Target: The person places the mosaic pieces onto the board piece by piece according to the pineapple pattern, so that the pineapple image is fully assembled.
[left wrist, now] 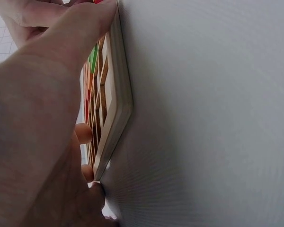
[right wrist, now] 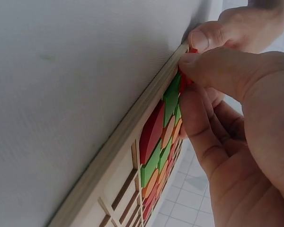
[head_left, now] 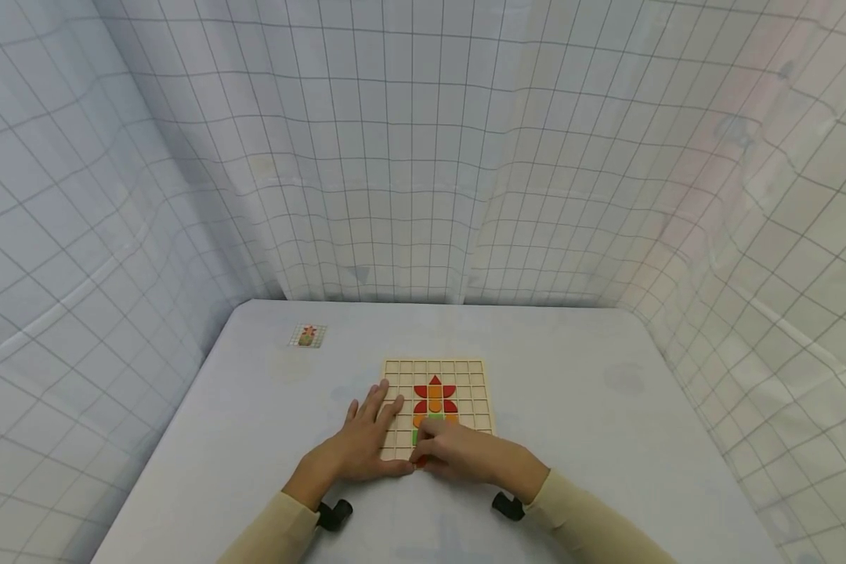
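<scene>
A square wooden grid board (head_left: 474, 399) lies on the table with flat coloured pieces set in its cells. Red, orange and green pieces (right wrist: 152, 132) form a column up its middle, topped by a red triangle (head_left: 435, 380). My left hand (head_left: 362, 445) rests along the board's left side with fingers spread, its thumb at the near edge. At that edge my right hand (head_left: 465, 453) pinches a small red piece (right wrist: 183, 83) between thumb and fingers, close over the cells. The fingers hide most of this piece's shape.
On the table's far left lies a small card (head_left: 308, 336) printed with a similar coloured figure on a grid. White table cloth (head_left: 571, 376) surrounds the board. Checked curtains (head_left: 409, 157) hang at the back and both sides. Black wrist mounts (head_left: 334, 515) sit under the sleeves.
</scene>
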Available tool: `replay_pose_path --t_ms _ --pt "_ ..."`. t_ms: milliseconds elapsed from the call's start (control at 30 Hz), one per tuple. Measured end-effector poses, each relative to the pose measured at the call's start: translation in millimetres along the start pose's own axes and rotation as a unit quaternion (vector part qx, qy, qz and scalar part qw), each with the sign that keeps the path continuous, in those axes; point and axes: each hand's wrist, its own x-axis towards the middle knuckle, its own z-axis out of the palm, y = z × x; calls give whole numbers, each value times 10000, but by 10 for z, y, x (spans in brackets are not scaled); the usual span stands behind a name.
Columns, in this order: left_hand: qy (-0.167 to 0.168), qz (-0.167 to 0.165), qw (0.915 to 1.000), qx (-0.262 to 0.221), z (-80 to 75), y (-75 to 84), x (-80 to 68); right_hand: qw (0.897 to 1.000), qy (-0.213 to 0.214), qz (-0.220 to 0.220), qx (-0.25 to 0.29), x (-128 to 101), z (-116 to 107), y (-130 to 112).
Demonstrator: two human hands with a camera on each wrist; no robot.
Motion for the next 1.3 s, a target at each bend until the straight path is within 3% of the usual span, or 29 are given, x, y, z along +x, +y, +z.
replay_pose_path --t_ms 167,333,667,1300 --pt "-14 -3 10000 -9 -1 -2 1 9995 64 -270 134 -31 -19 6" --pt "-33 -19 10000 9 -5 -3 8 9992 217 0 332 -70 -32 -1" --pt "-100 -55 9999 -40 -22 -23 25 9971 718 243 49 -63 65 -44" --pt "-113 37 9998 -162 -11 -47 16 9938 1091 5 222 -19 170 -27"
